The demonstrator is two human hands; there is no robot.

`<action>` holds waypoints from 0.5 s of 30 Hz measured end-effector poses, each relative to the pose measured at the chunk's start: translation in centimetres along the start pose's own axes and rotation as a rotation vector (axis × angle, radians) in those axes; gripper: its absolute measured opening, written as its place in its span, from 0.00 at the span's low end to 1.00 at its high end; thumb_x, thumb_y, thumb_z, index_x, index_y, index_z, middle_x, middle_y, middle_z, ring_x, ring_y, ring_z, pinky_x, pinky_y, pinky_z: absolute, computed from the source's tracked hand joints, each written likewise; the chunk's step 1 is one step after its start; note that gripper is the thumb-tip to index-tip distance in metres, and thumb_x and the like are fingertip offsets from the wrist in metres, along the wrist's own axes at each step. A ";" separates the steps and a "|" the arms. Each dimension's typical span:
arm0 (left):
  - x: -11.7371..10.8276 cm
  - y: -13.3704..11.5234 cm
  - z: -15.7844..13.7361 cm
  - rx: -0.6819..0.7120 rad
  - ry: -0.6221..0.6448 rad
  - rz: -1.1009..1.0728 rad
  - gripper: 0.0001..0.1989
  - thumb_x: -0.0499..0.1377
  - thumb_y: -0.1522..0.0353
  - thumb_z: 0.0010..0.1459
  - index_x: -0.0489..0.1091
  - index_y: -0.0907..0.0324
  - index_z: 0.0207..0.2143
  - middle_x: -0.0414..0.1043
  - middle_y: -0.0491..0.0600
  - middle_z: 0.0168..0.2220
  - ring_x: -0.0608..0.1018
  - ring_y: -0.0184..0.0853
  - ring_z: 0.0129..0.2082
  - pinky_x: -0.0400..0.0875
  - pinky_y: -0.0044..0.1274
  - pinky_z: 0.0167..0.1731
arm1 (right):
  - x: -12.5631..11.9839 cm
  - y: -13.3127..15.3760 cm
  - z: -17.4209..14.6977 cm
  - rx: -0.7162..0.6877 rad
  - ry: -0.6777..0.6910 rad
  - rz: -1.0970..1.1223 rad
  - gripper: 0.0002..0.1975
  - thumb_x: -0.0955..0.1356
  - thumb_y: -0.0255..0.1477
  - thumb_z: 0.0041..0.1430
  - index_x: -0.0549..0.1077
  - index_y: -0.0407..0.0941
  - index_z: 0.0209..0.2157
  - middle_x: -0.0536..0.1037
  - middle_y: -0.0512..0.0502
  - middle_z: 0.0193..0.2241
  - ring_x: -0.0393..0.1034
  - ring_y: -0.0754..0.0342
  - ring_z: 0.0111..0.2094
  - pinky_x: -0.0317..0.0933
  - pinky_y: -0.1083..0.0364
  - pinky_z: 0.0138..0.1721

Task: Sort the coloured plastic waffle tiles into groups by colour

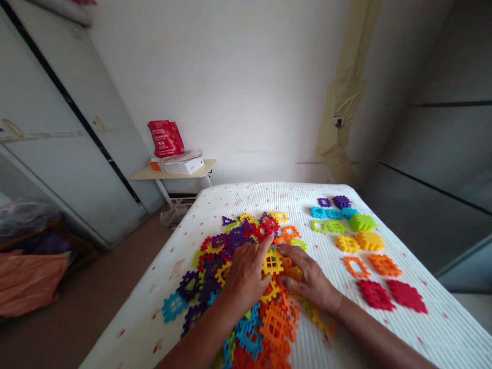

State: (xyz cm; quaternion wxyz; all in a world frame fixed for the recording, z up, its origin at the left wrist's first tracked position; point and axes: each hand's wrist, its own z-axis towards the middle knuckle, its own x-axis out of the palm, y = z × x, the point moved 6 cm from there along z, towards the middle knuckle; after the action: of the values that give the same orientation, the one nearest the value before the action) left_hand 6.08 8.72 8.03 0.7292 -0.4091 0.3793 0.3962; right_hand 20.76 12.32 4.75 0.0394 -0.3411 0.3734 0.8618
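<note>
Over a heap of interlocking plastic building pieces (274,323), both my hands are at a yellow square piece with a window grid (272,262), which tilts up towards me. My left hand (248,269) has it at the left edge, thumb low and index finger stretched along its far side. On the other side, my right hand (307,274) curves its fingers and thumb about the right edge. More yellow and orange pieces lie beneath the right palm, partly hidden. Purple pieces (211,271) and a blue window piece (174,306) lie left of my left hand.
Colour-sorted groups stand at the right of the bed (307,333): purple (341,201), blue (331,213), green (362,222), yellow (369,241), orange (385,265) and red (406,295). Beyond the bed's left corner, a small table (172,173) carries a red bag (166,138) and a white box (184,165).
</note>
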 end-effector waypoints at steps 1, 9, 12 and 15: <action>0.0 -0.2 -0.1 0.010 0.001 -0.003 0.45 0.60 0.75 0.47 0.41 0.47 0.63 0.69 0.49 0.46 0.69 0.41 0.47 0.62 0.36 0.50 | 0.1 0.1 0.0 0.007 0.007 0.014 0.25 0.68 0.36 0.55 0.65 0.46 0.54 0.69 0.39 0.51 0.64 0.46 0.52 0.61 0.46 0.52; -0.2 -0.7 -0.9 0.058 -0.056 -0.047 0.45 0.59 0.76 0.48 0.40 0.47 0.63 0.68 0.50 0.48 0.69 0.42 0.48 0.63 0.36 0.50 | -0.2 0.8 0.2 0.058 -0.007 0.066 0.25 0.69 0.29 0.50 0.66 0.47 0.52 0.72 0.41 0.47 0.66 0.47 0.48 0.62 0.48 0.49; -0.4 -1.2 -1.2 0.096 -0.068 -0.022 0.45 0.58 0.78 0.49 0.39 0.46 0.64 0.69 0.50 0.46 0.69 0.42 0.47 0.65 0.36 0.48 | -0.3 1.3 0.2 0.050 0.002 0.065 0.29 0.70 0.28 0.48 0.64 0.47 0.53 0.70 0.40 0.49 0.65 0.47 0.50 0.61 0.47 0.51; -0.6 -1.4 -1.6 0.128 -0.077 0.004 0.44 0.58 0.77 0.50 0.39 0.46 0.64 0.69 0.50 0.46 0.70 0.41 0.47 0.66 0.36 0.48 | -0.3 2.0 0.3 0.032 0.016 0.037 0.28 0.70 0.27 0.46 0.65 0.47 0.52 0.71 0.41 0.46 0.66 0.48 0.48 0.62 0.49 0.49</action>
State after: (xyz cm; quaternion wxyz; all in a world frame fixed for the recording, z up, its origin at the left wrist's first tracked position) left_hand 6.73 6.67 8.40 0.7671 -0.3451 0.3764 0.3882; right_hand 20.22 11.14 6.31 0.0259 -0.3406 0.3936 0.8535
